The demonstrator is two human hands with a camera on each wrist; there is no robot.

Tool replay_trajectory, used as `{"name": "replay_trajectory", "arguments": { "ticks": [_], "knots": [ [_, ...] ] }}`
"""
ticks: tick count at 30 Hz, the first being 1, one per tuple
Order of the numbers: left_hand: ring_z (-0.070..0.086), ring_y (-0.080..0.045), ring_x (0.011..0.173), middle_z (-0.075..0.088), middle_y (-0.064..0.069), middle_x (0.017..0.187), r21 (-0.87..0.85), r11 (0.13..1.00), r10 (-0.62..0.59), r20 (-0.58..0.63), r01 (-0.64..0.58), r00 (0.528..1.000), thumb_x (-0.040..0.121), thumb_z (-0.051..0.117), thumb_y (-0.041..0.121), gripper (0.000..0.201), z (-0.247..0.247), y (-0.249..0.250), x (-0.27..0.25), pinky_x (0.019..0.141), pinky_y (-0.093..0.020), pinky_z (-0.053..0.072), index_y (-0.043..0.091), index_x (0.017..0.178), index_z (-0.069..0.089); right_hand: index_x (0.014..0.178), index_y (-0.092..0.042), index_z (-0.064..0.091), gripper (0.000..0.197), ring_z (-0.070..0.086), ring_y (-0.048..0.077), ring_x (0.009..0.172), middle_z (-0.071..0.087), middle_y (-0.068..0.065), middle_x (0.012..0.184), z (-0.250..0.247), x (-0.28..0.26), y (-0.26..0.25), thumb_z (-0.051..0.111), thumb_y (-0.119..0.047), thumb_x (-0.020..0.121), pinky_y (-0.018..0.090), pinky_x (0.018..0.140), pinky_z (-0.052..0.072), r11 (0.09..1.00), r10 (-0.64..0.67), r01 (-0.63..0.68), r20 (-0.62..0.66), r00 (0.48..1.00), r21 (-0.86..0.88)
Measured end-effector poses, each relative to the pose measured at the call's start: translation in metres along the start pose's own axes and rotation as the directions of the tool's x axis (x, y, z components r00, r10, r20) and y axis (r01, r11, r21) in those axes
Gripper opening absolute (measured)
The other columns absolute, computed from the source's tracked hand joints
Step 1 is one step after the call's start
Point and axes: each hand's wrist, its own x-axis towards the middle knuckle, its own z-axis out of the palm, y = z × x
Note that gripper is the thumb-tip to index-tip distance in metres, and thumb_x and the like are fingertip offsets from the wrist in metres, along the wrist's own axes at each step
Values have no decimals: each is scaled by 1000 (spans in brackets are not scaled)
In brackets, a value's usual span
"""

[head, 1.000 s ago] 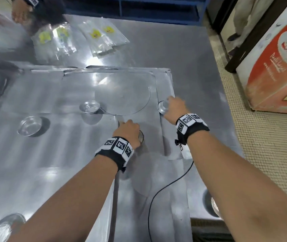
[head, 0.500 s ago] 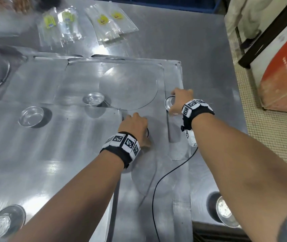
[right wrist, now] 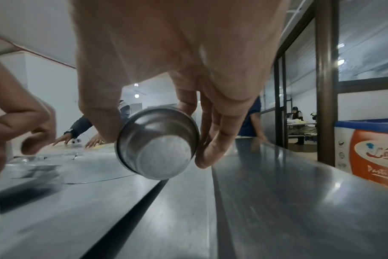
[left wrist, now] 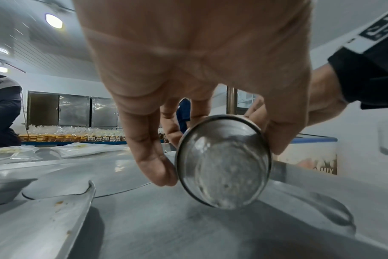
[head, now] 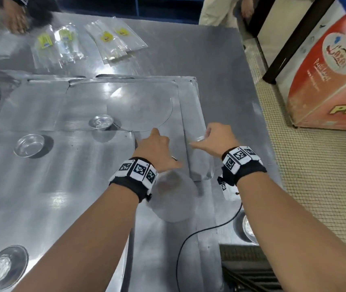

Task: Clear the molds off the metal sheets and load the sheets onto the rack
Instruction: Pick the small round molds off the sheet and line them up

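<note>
Left hand (left wrist: 188,57) has a small metal cup (left wrist: 224,163) pinched by the rim, thumb on one side and fingers (left wrist: 151,157) on the other, tipped so its open mouth faces the wrist cam, lifted just off the sheet (head: 157,98). Right hand (right wrist: 177,52) does the same w/ a second cup (right wrist: 158,143), thumb and fingers curled round the rim, flat base toward the cam, also clear of the surface. In the head view the two hands (head: 155,148) (head: 218,138) are near each other but not touching, both over the right part of the sheets. The cups look thin, stiff and very light, prob. a bit slick on bare metal; the rolled rim is the natural spot to grip, and a light pinch should be enough. Squeezing hard could dent the wall. Further out, more cups sit loose on the sheets: one (head: 101,122) beyond the left hand, one (head: 29,145) well to its left, and a wider shallow one (head: 5,264) near the front-left edge. Another (head: 249,228) sits by the right forearm at the table edge. The sheets overlap each other, look thin and broad w/ sharp corners, so likely floppy and best taken by two opposite edges once bare. Clear packets (head: 115,39) lie at the far side of the table (head: 210,55). No rack in view.
</note>
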Motion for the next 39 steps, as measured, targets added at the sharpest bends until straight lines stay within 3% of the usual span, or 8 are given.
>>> {"name": "replay_trajectory", "arguments": {
  "ticks": [4, 8, 11, 14, 16, 19, 23, 39],
  "knots": [
    [55, -27, 80, 39, -1, 81, -47, 996, 68, -63, -71, 996, 66, 58, 58, 48, 7, 9, -13, 63, -32, 45, 14, 57, 42, 56, -7, 47, 54, 47, 20, 58, 45, 7, 58, -6, -41, 17, 78, -51, 67, 37, 55, 48, 999, 24, -24, -10, 1000, 35],
    [56, -24, 85, 49, -3, 90, -76, 990, 116, -58, -120, 992, 60, 63, 60, 52, 12, 25, -23, 70, -36, 51, 10, 68, 50, 54, -8, 44, 53, 38, 17, 53, 40, 5, 54, -10, -76, 45, 75, -51, 59, 29, 47, 34, 996, 33, -31, -17, 999, 79],
    [54, -25, 75, 52, -5, 82, -41, 985, 164, -68, -167, 984, 63, 71, 55, 50, 13, 45, -30, 55, -28, 37, 12, 62, 43, 52, -8, 46, 59, 42, 17, 51, 44, 4, 54, -14, -94, 68, 62, -64, 47, 32, 45, 36, 994, 76, -72, -45, 996, 81],
    [58, -30, 81, 58, -12, 85, 0, 969, 247, -10, -247, 969, 64, 65, 58, 46, 16, 73, -34, 68, -31, 45, 23, 54, 38, 50, -9, 46, 56, 39, 17, 49, 42, 4, 51, -23, -111, 92, 71, -57, 63, 29, 47, 32, 995, 102, -102, -55, 993, 1],
    [58, -29, 83, 57, -10, 83, 21, 962, 271, 11, -271, 962, 60, 61, 64, 48, 22, 89, -33, 70, -30, 44, 21, 54, 41, 48, -6, 49, 55, 41, 18, 47, 44, 5, 47, -30, -121, 107, 74, -52, 66, 38, 49, 43, 990, 140, -139, -81, 987, 10],
    [58, -26, 82, 57, -6, 79, 9, 950, 312, 17, -312, 950, 65, 72, 57, 47, 33, 115, -30, 67, -27, 36, 11, 66, 61, 73, -6, 65, 44, 60, 20, 64, 64, 6, 68, -37, -130, 129, 79, -47, 64, 39, 64, 56, 982, 188, -186, -105, 976, 31],
    [58, -26, 98, 67, -6, 96, -1, 927, 374, 10, -374, 927, 67, 73, 58, 57, 51, 145, -25, 79, -31, 47, 13, 101, 65, 130, -12, 53, 78, 56, 18, 93, 62, 7, 114, -45, -140, 154, 86, -39, 64, 27, 81, 47, 970, 238, -231, -90, 967, 79],
    [47, -24, 114, 53, -6, 119, -52, 909, 416, 161, -413, 895, 76, 73, 49, 62, 117, 205, 1, 94, -36, 46, 12, 121, 54, 130, -8, 52, 79, 60, 27, 105, 46, 14, 130, -18, -122, 204, 89, -34, 65, 34, 94, 52, 900, 435, -436, -16, 900, -20]
  ]
}}
